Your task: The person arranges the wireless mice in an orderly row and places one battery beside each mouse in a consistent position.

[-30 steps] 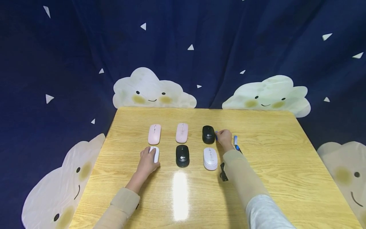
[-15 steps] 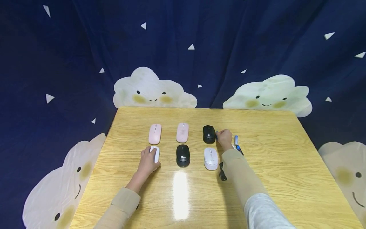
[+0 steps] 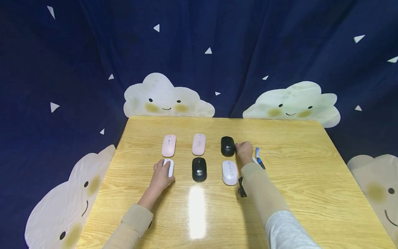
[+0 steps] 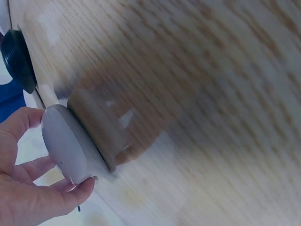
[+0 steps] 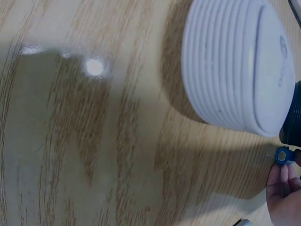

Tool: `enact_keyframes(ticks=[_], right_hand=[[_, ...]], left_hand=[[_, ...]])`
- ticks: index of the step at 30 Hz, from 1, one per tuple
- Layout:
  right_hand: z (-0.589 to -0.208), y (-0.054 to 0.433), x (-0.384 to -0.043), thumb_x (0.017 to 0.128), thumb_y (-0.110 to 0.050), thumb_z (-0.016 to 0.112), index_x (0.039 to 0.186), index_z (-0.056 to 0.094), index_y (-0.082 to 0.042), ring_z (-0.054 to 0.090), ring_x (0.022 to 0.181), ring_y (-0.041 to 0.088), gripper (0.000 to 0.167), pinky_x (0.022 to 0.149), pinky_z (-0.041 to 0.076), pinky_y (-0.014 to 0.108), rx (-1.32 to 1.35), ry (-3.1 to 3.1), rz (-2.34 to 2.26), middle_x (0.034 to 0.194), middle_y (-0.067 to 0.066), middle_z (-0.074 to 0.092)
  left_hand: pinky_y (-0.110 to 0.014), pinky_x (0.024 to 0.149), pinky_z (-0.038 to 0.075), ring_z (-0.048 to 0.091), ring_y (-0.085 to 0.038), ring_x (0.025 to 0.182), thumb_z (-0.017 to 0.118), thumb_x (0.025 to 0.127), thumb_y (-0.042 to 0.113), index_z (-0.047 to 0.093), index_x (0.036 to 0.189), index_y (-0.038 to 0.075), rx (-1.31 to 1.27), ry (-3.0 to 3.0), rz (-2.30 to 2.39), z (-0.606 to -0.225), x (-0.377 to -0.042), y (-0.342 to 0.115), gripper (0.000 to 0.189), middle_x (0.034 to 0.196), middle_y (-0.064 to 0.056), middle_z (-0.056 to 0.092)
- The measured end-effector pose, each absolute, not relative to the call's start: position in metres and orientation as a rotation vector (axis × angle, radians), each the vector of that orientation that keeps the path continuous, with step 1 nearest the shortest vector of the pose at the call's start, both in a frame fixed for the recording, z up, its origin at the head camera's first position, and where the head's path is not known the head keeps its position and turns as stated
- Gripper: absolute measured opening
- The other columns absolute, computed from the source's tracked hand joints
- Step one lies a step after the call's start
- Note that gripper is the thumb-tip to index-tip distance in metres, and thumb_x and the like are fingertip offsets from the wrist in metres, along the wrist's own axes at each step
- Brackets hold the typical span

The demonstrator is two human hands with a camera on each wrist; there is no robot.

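Observation:
At the left end of the near row, my left hand (image 3: 161,174) grips a white computer mouse (image 3: 170,167) by its sides. The left wrist view shows fingers and thumb around this white mouse (image 4: 66,146), which sits low at the wooden tabletop. My right hand (image 3: 245,151) pinches a small blue piece (image 5: 282,156) with a pale round end; its other end is hidden by the fingers. Just left of those fingers stands a black mouse (image 3: 228,146). A white mouse (image 3: 230,172) with ribbed sides lies nearer, by the right sleeve.
Two pink mice (image 3: 169,146) lie in the far row on the left, and another black mouse (image 3: 199,169) in the near row's middle. Beyond the right sleeve lie a blue stick-like item (image 3: 257,152) and a blue-and-black one (image 3: 261,163). A black bow-shaped item (image 3: 242,187) touches the sleeve's outline.
Both hands keep their holds in place. The right forearm has shifted very slightly left, showing a little more of the items beyond it.

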State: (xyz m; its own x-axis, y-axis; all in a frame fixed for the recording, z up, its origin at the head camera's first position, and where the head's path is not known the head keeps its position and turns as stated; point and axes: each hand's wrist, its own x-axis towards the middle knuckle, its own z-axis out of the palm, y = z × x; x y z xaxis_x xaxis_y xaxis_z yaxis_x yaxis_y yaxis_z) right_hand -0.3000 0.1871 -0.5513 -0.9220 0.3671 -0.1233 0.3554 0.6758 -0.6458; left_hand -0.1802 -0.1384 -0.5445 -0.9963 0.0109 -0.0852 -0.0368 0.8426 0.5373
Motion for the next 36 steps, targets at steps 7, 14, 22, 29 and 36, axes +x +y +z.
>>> enact_keyframes(ticks=[7, 14, 22, 29, 36], right_hand=[[-0.549, 0.185, -0.299, 0.087, -0.019, 0.058, 0.081, 0.065, 0.004, 0.058, 0.084, 0.032, 0.026, 0.079, 0.047, 0.04, -0.627, -2.867, 1.096, 0.084, 0.018, 0.065], [-0.58, 0.201, -0.32, 0.085, -0.031, 0.062, 0.078, 0.066, -0.001, 0.059, 0.081, 0.028, 0.03, 0.073, 0.049, 0.036, -0.637, -2.864, 1.198, 0.083, 0.013, 0.065], [-0.551, 0.196, -0.308, 0.086, -0.017, 0.055, 0.099, 0.059, 0.004, 0.057, 0.086, 0.03, 0.025, 0.072, 0.048, 0.037, -0.559, -2.891, 1.173, 0.098, 0.02, 0.062], [-0.529, 0.203, -0.303, 0.089, -0.012, 0.047, 0.12, 0.05, 0.0, 0.053, 0.085, 0.031, 0.034, 0.066, 0.047, 0.037, -0.261, -2.969, 0.944, 0.109, 0.022, 0.053], [-0.523, 0.22, -0.3, 0.086, -0.011, 0.052, 0.123, 0.049, -0.002, 0.051, 0.099, 0.043, 0.038, 0.071, 0.049, 0.051, -0.054, -2.986, 0.572, 0.117, 0.028, 0.047]], left_hand=[[-0.054, 0.098, 0.035, 0.028, -0.046, 0.124, 0.072, 0.068, 0.01, 0.046, 0.129, -0.007, -0.014, 2.939, 0.848, -0.543, -0.179, -0.138, 0.068, 0.136, -0.03, 0.032], [-0.053, 0.099, 0.034, 0.029, -0.046, 0.124, 0.072, 0.068, 0.01, 0.046, 0.129, -0.007, -0.019, 2.944, 0.844, -0.543, -0.179, -0.138, 0.068, 0.136, -0.03, 0.033], [-0.054, 0.098, 0.035, 0.029, -0.046, 0.123, 0.072, 0.068, 0.01, 0.046, 0.129, -0.007, -0.015, 2.947, 0.849, -0.543, -0.178, -0.138, 0.068, 0.135, -0.03, 0.033], [-0.054, 0.097, 0.036, 0.029, -0.046, 0.123, 0.072, 0.067, 0.011, 0.046, 0.129, -0.007, -0.012, 2.949, 0.856, -0.544, -0.178, -0.138, 0.069, 0.135, -0.031, 0.033], [-0.054, 0.097, 0.036, 0.028, -0.046, 0.124, 0.072, 0.068, 0.01, 0.045, 0.129, -0.008, -0.017, 2.939, 0.877, -0.544, -0.178, -0.138, 0.069, 0.136, -0.03, 0.032]])
